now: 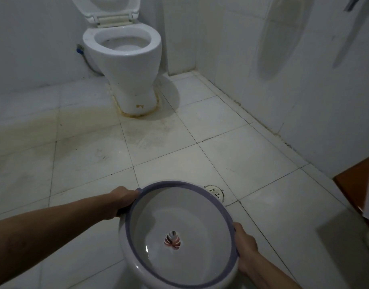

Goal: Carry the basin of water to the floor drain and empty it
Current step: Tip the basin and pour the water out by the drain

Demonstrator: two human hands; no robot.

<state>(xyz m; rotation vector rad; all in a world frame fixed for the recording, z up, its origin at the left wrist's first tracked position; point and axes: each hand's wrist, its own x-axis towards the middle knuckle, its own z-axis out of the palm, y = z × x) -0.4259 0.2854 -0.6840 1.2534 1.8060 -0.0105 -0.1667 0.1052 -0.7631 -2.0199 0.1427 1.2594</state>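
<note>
While the round white purple-rimmed plastic basin (180, 236) is grasped by both hands' grips, left hand (122, 202) and right hand (245, 247), beside the round white floor drain (215, 192), emptying is judged outstanding.

round white floor drain (215, 192): near half hidden behind purple-rimmed white plastic basin (200, 185) | raised white toilet lid (125, 6): cropped by top edge

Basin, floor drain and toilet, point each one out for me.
basin (179, 222): head view, on its inner wall.
floor drain (215, 191): head view, on its white grate.
toilet (125, 65): head view, on the bowl's front.
</note>
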